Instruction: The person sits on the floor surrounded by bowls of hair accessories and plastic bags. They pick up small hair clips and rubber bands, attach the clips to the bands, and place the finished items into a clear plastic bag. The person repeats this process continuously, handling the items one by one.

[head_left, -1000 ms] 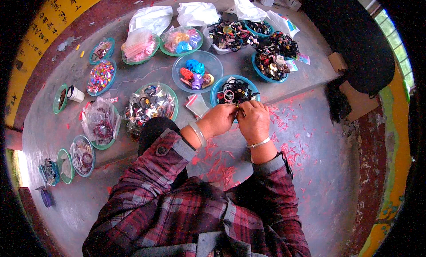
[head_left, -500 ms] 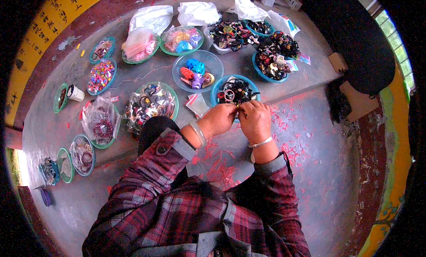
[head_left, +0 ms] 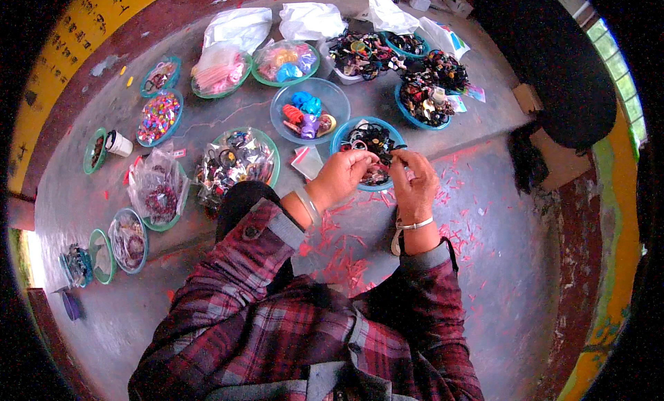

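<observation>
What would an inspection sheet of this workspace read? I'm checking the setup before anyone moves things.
Surface: grey concrete floor, red scraps scattered.
Job's things: blue bowl of dark small pieces, under both hands.
Clutter: clear bowl of bright pieces, green-rimmed dishes, white bags.
Hands: left hand and right hand close together, pinching something too small to tell.
Cables: nothing seen.
Surroundings: yellow painted border, cardboard box.
</observation>
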Motion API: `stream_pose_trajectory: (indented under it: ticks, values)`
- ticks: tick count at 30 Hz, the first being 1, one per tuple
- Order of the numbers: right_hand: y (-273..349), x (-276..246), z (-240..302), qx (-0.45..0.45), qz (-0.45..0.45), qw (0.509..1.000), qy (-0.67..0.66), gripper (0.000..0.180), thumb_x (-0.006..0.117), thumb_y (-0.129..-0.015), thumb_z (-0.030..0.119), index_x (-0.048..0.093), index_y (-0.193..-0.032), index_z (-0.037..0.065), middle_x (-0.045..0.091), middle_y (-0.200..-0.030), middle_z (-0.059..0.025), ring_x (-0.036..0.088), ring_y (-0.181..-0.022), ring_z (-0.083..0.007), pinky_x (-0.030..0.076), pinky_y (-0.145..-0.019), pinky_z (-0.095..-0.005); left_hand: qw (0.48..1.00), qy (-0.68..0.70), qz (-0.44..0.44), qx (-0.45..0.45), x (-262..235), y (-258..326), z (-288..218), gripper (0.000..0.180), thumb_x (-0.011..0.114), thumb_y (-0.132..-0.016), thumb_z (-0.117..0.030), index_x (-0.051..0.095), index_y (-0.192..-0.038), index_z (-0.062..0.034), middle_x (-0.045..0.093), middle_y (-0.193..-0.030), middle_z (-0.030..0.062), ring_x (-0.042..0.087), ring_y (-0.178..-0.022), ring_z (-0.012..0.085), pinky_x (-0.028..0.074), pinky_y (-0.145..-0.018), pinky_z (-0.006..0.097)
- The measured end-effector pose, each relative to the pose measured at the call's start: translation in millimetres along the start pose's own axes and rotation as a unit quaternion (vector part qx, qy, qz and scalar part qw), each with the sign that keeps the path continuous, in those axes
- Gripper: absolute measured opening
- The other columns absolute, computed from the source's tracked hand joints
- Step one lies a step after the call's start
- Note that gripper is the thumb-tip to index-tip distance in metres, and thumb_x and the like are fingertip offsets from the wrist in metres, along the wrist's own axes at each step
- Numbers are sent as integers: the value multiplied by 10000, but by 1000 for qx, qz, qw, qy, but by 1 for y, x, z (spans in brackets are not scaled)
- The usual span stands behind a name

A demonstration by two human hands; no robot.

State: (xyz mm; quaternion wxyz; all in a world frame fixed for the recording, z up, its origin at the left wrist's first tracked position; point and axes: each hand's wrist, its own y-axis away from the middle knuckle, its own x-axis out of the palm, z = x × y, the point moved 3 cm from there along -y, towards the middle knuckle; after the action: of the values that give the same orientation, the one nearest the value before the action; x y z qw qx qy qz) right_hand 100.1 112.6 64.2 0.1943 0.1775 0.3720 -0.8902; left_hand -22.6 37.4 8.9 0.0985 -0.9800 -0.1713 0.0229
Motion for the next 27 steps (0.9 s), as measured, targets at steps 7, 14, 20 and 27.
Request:
stream_pose_trajectory:
  ticks: [7, 14, 20, 27]
  values:
    - [0, -7, 8, -11, -20, 1000, 13, 104, 596, -692, 43, 606, -796, 50, 599, -734, -80, 549, -660, -225, 423, -604, -317, 965, 238, 28, -109, -1, 0, 4, 273, 447, -892, -193, 518, -1020, 38, 588, -976, 110, 580, -911, 166, 470, -800, 258]
    - [1, -5, 17, -99, -15, 992, 73, 108, 615, -673, 34, 603, -775, 64, 592, -737, -75, 550, -670, -242, 413, -620, -327, 947, 291, 24, -133, -3, -5, 0, 246, 475, -867, -143, 508, -1015, 51, 577, -993, 118, 569, -937, 171, 468, -820, 261]
    - [2, 4, 15, -116, 16, 991, 59, 142, 612, -684, 48, 608, -826, 53, 573, -719, -93, 541, -662, -266, 420, -610, -356, 919, 368, 17, -140, -9, -1, -8, 261, 462, -859, -102, 505, -1043, 77, 558, -1042, 143, 556, -974, 200, 452, -861, 287]
    - [4, 11, 11, -61, 64, 991, 103, 155, 599, -705, 71, 614, -857, 50, 546, -692, -108, 535, -656, -282, 432, -572, -363, 928, 342, 28, -145, -3, -2, 8, 265, 437, -874, -96, 504, -1078, 59, 556, -1044, 124, 561, -952, 195, 447, -860, 293]
